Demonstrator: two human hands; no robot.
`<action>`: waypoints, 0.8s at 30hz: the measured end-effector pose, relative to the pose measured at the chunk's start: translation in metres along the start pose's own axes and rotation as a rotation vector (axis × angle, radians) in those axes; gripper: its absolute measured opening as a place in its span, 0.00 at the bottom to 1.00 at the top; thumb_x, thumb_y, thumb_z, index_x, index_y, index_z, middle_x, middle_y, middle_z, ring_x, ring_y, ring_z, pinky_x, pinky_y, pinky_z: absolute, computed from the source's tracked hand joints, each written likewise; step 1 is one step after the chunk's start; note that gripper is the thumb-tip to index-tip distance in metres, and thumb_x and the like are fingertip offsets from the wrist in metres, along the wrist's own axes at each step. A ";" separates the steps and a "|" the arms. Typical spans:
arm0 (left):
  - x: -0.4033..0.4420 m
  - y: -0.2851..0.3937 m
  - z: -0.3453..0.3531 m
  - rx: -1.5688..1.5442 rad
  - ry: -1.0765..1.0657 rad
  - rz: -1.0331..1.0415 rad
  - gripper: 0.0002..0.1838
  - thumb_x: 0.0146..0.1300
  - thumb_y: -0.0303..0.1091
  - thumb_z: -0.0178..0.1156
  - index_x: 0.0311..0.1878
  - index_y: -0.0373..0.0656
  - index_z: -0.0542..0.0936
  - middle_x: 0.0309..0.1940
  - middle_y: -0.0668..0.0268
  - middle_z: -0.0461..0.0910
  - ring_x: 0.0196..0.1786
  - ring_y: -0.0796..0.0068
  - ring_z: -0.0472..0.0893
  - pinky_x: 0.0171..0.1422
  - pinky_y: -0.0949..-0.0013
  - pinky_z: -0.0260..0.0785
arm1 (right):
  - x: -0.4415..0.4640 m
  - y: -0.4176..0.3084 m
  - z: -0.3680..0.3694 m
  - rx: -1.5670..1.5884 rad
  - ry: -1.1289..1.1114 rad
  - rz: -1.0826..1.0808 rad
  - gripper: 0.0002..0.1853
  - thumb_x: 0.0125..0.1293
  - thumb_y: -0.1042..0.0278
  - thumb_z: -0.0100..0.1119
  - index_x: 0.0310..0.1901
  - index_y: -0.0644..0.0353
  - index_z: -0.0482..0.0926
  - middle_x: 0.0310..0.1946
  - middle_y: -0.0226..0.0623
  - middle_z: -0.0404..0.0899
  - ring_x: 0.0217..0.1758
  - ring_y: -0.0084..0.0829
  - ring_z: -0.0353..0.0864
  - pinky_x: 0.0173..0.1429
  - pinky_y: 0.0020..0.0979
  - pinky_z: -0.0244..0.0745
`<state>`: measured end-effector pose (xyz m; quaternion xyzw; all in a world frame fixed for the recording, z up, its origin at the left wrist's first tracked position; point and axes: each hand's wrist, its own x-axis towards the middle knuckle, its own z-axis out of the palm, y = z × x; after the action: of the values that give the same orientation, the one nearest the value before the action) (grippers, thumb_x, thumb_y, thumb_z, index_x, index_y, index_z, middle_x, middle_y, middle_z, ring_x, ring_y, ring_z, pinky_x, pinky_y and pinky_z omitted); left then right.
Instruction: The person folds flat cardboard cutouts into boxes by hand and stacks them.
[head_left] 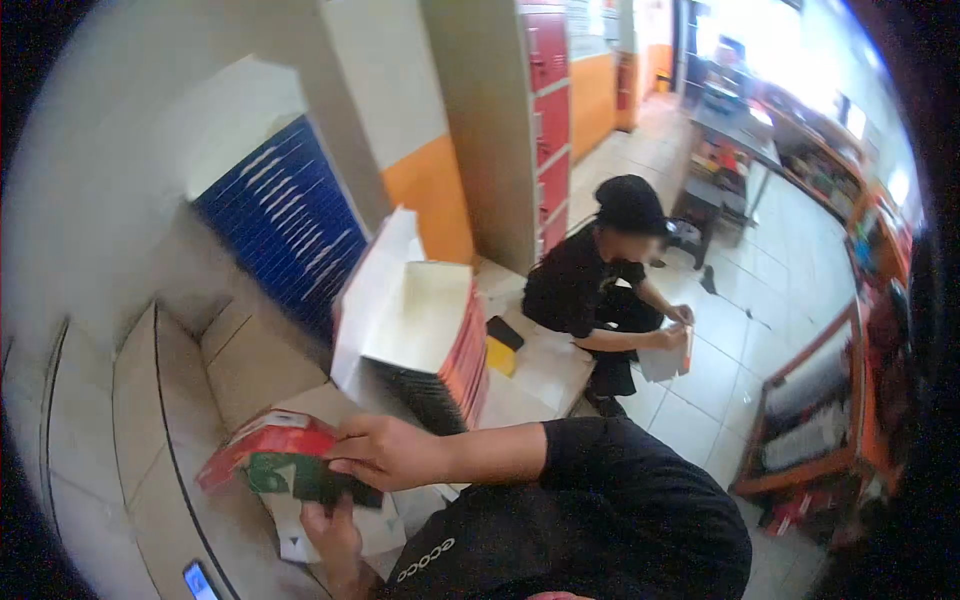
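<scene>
My right hand [385, 452] reaches in from the right, its fingers closed on the upper edge of a green and black folded carton piece [290, 475]. Below it, my left hand [335, 530] grips the lower edge of the same piece between thumb and fingers. A red carton piece [275, 435] lies against it on the left. Under them are white flat pieces with small green marks [300, 535]. A tall stack of open cartons [430, 310], white inside with red and black edges, stands just beyond my right hand.
A person in black [580, 280] crouches at the right, holding a white and orange piece [665, 360]. Large cardboard boxes [140, 400] line the left, with a phone [200, 580] near them. Blue stacked sheets [285, 220], red lockers [552, 120] and a wooden-framed case [810, 400] stand around.
</scene>
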<state>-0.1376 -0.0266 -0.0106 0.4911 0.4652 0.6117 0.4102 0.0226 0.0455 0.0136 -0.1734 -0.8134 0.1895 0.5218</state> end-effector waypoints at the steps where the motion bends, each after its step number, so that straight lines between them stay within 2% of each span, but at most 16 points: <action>1: -0.008 0.006 -0.003 -0.041 -0.092 -0.041 0.21 0.51 0.24 0.61 0.51 0.32 0.71 0.43 0.61 0.77 0.45 0.70 0.77 0.50 0.68 0.69 | 0.004 -0.003 0.000 0.018 -0.034 0.058 0.12 0.58 0.69 0.57 0.43 0.61 0.77 0.34 0.43 0.71 0.41 0.44 0.74 0.44 0.38 0.71; 3: -0.022 0.016 -0.008 -0.111 -0.254 -0.126 0.25 0.46 0.31 0.67 0.49 0.33 0.72 0.42 0.62 0.78 0.42 0.71 0.77 0.46 0.72 0.70 | 0.012 -0.007 -0.002 0.014 -0.054 0.089 0.11 0.57 0.68 0.57 0.42 0.61 0.77 0.34 0.44 0.71 0.41 0.44 0.74 0.44 0.38 0.71; 5: -0.032 0.025 -0.029 0.058 -0.341 -0.429 0.27 0.51 0.34 0.65 0.54 0.35 0.70 0.48 0.58 0.75 0.47 0.67 0.74 0.53 0.66 0.66 | 0.021 -0.012 0.000 -0.031 -0.038 0.039 0.11 0.57 0.68 0.57 0.41 0.62 0.77 0.36 0.44 0.70 0.40 0.44 0.74 0.44 0.39 0.70; 6: -0.034 0.029 -0.034 0.145 -0.377 -0.581 0.27 0.54 0.36 0.64 0.56 0.37 0.69 0.51 0.56 0.73 0.49 0.65 0.73 0.56 0.63 0.64 | 0.021 -0.010 0.002 -0.016 -0.112 0.047 0.11 0.57 0.67 0.57 0.40 0.62 0.77 0.36 0.44 0.70 0.41 0.44 0.74 0.44 0.39 0.70; 9: -0.030 0.030 -0.030 -0.034 -0.596 -0.554 0.23 0.53 0.31 0.62 0.53 0.38 0.71 0.45 0.58 0.76 0.43 0.68 0.75 0.53 0.65 0.66 | 0.021 0.001 0.006 0.023 -0.324 0.067 0.10 0.55 0.66 0.58 0.36 0.61 0.77 0.35 0.44 0.72 0.40 0.44 0.75 0.44 0.40 0.71; 11: -0.030 -0.008 -0.051 -0.097 -0.581 -0.575 0.25 0.47 0.30 0.65 0.49 0.33 0.73 0.40 0.60 0.78 0.39 0.68 0.78 0.44 0.68 0.70 | 0.020 0.004 0.009 0.029 -0.442 0.087 0.09 0.54 0.65 0.57 0.34 0.60 0.78 0.31 0.45 0.75 0.37 0.46 0.76 0.44 0.41 0.71; 12: -0.028 -0.009 -0.048 -0.129 -0.575 -0.586 0.26 0.44 0.30 0.67 0.47 0.31 0.73 0.38 0.61 0.80 0.37 0.68 0.80 0.40 0.70 0.72 | 0.019 0.003 0.009 -0.016 -0.476 0.028 0.09 0.53 0.66 0.57 0.33 0.60 0.78 0.29 0.45 0.76 0.36 0.46 0.77 0.44 0.41 0.71; 14: -0.031 -0.014 -0.034 -0.203 -0.522 -0.508 0.24 0.44 0.30 0.67 0.45 0.32 0.75 0.35 0.62 0.80 0.33 0.66 0.81 0.37 0.69 0.73 | 0.018 -0.002 0.007 -0.114 -0.545 -0.088 0.08 0.51 0.68 0.57 0.32 0.60 0.78 0.27 0.46 0.76 0.34 0.47 0.77 0.43 0.42 0.71; 16: -0.031 -0.008 -0.014 -0.249 -0.496 -0.456 0.23 0.44 0.30 0.68 0.44 0.32 0.75 0.34 0.62 0.81 0.31 0.66 0.81 0.35 0.68 0.73 | 0.022 -0.017 -0.006 0.057 -0.755 -0.049 0.07 0.50 0.69 0.57 0.31 0.60 0.79 0.27 0.46 0.76 0.34 0.47 0.77 0.41 0.41 0.71; 19: -0.032 -0.001 -0.019 -0.138 -0.521 -0.486 0.22 0.44 0.30 0.67 0.44 0.33 0.75 0.33 0.63 0.81 0.31 0.66 0.81 0.36 0.68 0.74 | 0.019 -0.016 -0.011 0.180 -0.912 -0.077 0.06 0.50 0.70 0.56 0.30 0.61 0.79 0.27 0.46 0.77 0.32 0.47 0.76 0.40 0.40 0.71; 21: -0.029 0.005 -0.032 -0.032 -0.502 -0.490 0.22 0.44 0.30 0.67 0.44 0.33 0.75 0.33 0.63 0.81 0.31 0.66 0.81 0.36 0.68 0.74 | 0.020 -0.008 -0.016 0.193 -0.863 -0.147 0.05 0.49 0.72 0.57 0.28 0.62 0.79 0.28 0.44 0.77 0.31 0.44 0.76 0.39 0.37 0.71; 23: -0.025 0.013 -0.047 0.076 -0.442 -0.482 0.22 0.44 0.30 0.67 0.44 0.33 0.75 0.33 0.63 0.81 0.31 0.66 0.81 0.36 0.68 0.74 | 0.033 0.001 -0.033 0.187 -0.709 -0.236 0.02 0.47 0.74 0.58 0.25 0.62 0.78 0.28 0.38 0.77 0.30 0.37 0.76 0.38 0.34 0.70; 24: -0.023 0.016 -0.052 0.120 -0.402 -0.471 0.22 0.44 0.30 0.67 0.44 0.33 0.75 0.33 0.63 0.81 0.31 0.66 0.81 0.36 0.68 0.74 | 0.040 -0.001 -0.046 0.291 -0.549 -0.111 0.02 0.50 0.75 0.57 0.25 0.62 0.78 0.27 0.36 0.77 0.30 0.34 0.75 0.37 0.32 0.70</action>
<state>-0.1852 -0.0608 -0.0047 0.5043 0.5109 0.3618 0.5948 0.0491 0.0695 0.0633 0.0051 -0.8965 0.3148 0.3118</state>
